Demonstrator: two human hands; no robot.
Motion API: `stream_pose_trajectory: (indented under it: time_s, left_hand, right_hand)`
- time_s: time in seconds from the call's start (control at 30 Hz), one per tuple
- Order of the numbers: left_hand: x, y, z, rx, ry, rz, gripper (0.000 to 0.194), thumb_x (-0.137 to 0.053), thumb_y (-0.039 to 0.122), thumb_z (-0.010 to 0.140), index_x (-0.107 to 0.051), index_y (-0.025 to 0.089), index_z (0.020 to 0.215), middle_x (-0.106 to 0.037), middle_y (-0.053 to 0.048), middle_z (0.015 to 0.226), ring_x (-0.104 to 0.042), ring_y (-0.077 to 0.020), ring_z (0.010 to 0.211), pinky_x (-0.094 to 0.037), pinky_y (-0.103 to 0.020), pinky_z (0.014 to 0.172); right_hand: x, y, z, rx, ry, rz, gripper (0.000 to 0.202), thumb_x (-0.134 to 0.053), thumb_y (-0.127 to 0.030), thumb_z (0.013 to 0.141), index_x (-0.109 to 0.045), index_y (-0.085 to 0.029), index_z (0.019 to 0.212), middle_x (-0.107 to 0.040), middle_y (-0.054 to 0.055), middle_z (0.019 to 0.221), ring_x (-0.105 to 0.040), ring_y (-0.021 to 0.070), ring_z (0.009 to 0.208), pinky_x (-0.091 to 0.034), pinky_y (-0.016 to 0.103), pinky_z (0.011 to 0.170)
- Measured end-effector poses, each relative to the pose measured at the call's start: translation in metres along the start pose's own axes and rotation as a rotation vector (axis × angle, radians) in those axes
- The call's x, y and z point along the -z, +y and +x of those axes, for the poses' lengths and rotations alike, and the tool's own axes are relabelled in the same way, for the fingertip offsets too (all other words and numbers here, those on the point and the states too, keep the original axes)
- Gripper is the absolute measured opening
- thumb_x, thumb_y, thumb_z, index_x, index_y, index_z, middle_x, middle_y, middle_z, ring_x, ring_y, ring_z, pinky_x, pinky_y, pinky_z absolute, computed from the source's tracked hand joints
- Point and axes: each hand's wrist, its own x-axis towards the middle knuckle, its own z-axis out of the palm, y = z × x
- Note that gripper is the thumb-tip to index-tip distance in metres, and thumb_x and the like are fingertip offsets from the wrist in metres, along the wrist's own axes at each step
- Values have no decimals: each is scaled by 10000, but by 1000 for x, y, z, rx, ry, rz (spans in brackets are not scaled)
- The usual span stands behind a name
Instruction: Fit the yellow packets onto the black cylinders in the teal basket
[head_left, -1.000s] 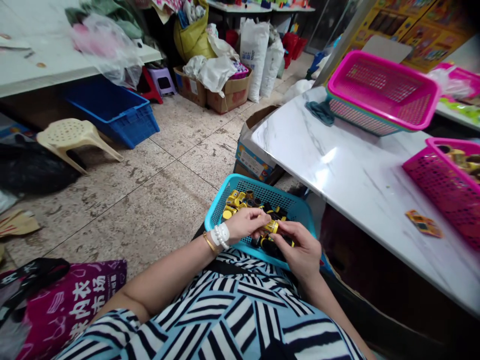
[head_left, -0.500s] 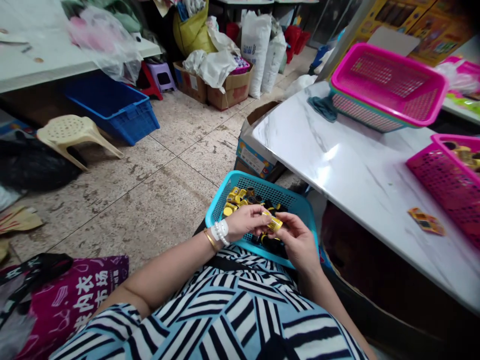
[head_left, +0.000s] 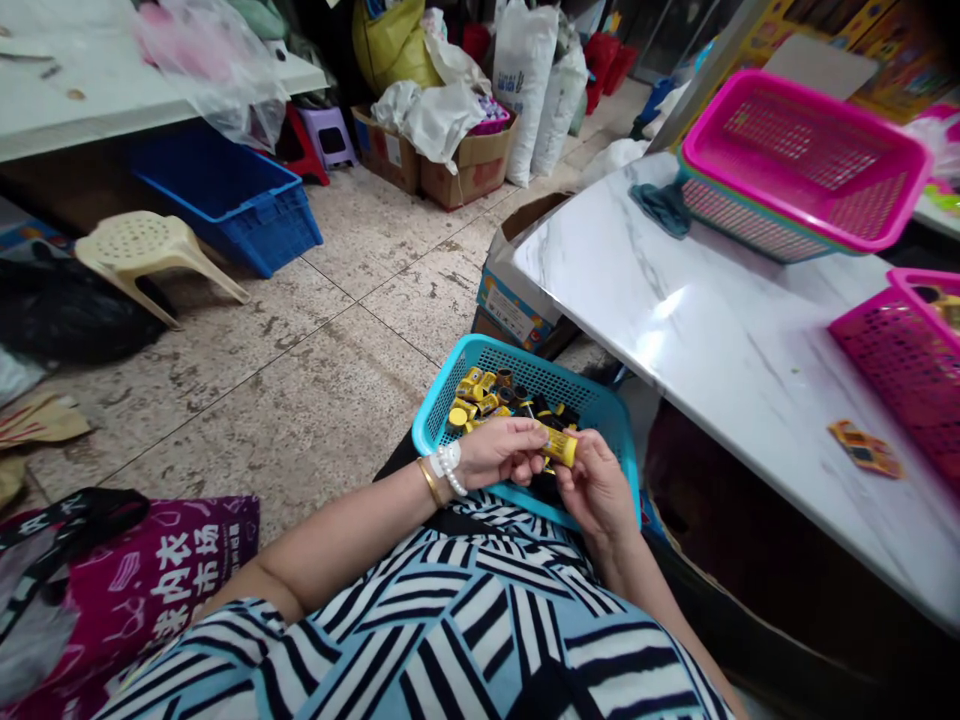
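Note:
Between my two hands, above the basket on my lap, is a small yellow cylinder with dark print. The fingers of my left hand pinch its left end; a pearl bracelet and a gold bangle circle that wrist. My right hand grips its right end between thumb and fingers. Beneath them sits the turquoise plastic basket, holding several small yellow-labelled cylinders and black pieces. Part of the basket's contents is hidden behind my hands.
To my right stands a white marbled table bearing a stacked pink basket, another pink basket, a dark cloth and small orange printed pieces. A cream stool, blue crate and purple bag are at left.
The yellow cylinder has shifted slightly to the right and more of it shows between my fingers. Both hands stay on it. The camera view has tilted a little.

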Motion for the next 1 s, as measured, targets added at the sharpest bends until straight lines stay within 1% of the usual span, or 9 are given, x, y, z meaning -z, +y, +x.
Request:
stream_pose_trajectory:
  time_s: [0.1,0.17,0.27,0.4,0.57,0.77,0.87,0.93,1.0]
  left_hand:
    - [-4,1,-1,5,95,90,531,-684,620,752,-617,94,780,-545,28,481,-414,-37,320,-281,-172,369]
    - [-9,2,-1,0,106,90,568,-666,650,746,-632,86,805,-594,-1,527,-466,-47,351,-312,-166,374]
    - [-14,2,1,-42,74,28,530,-739,596,701,-629,98,841,-663,-33,642,-530,-48,422,-372,-151,413]
    - [-15,1,2,-45,150,98,524,-682,604,760,-619,84,752,-599,-9,525,-460,-39,336,-307,-148,349]
    - [-15,1,4,-47,81,17,495,-687,574,776,-627,86,834,-650,-31,581,-520,-59,368,-345,-153,368]
    - [-17,7,3,3,141,147,557,-622,646,785,-617,96,700,-602,-13,498,-462,-54,314,-274,-173,323]
    - [-9,26,-8,22,164,345,547,-557,661,820,-611,123,738,-570,10,471,-435,-62,305,-265,-186,334]
    - [3,41,-19,16,236,633,486,-581,616,829,-634,133,833,-574,19,484,-435,-74,321,-281,-201,362]
    - [16,53,-28,-98,482,1000,456,-651,554,803,-647,141,997,-587,23,516,-489,-105,389,-327,-222,427]
  right_hand:
    - [3,0,-3,-2,1,-103,290,-812,-371,708,-713,-233,943,-670,10,868,-605,92,523,-535,229,458]
    - [4,2,-3,81,50,-138,247,-804,-366,707,-720,-221,888,-658,15,945,-579,73,505,-520,227,441]
    - [4,6,-2,157,107,-134,226,-770,-401,739,-692,-213,837,-643,3,890,-509,44,450,-465,198,393]
    - [3,6,-2,91,13,-199,245,-750,-380,765,-685,-247,961,-657,5,907,-584,90,521,-526,243,451]
    - [4,0,-1,235,42,-182,143,-764,-340,747,-687,-241,815,-601,-12,963,-511,40,440,-473,223,384]
    - [3,-5,-2,300,-42,-430,162,-727,-349,795,-744,-243,916,-611,63,1096,-649,177,820,-594,291,580]
    - [1,-12,1,264,-157,-484,341,-722,-345,798,-700,-288,1133,-603,59,1154,-663,149,722,-580,288,540]
    - [5,-19,10,210,-174,-542,536,-703,-378,808,-574,-307,1324,-623,56,1143,-663,138,649,-533,262,468]
    - [13,-27,24,211,-82,-719,540,-664,-430,826,-575,-249,1326,-677,51,1016,-658,141,608,-498,249,459]
